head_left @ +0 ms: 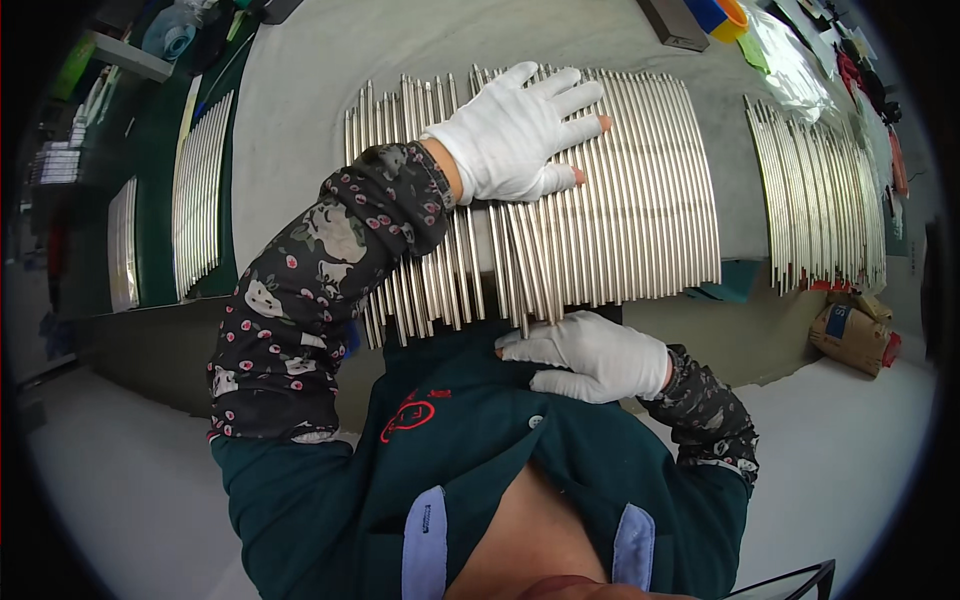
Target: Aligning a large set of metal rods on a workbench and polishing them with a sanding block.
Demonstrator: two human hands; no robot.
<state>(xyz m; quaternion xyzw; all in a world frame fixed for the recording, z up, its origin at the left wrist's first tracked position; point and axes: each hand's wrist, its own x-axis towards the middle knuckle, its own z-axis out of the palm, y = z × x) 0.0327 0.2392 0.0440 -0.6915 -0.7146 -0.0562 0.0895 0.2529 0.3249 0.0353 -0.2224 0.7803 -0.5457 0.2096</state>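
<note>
A big grey bench (pixel 300 110) fills the top of the view. On it lies a wide row of long shiny metal rods (pixel 640 200), side by side, with their near ends sticking out over the front edge of the bench. A second row of the same rods (pixel 815 200) lies well apart on the right. More rods (pixel 200 190) lie on a green surface off to the left.

The left hand (pixel 515 135) wears a white glove with the fingertips cut off. It is open and flat, fingers spread, pressing down on top of the middle rods. It holds nothing. The sleeve (pixel 300 300) above it is dark with small flowers.

The right hand (pixel 590 355) also wears a white glove. It sits at the near ends of the rods, fingers loosely curled and touching the tips. It grips nothing.

A small brown box (pixel 850 335) lies below the right row.
</note>
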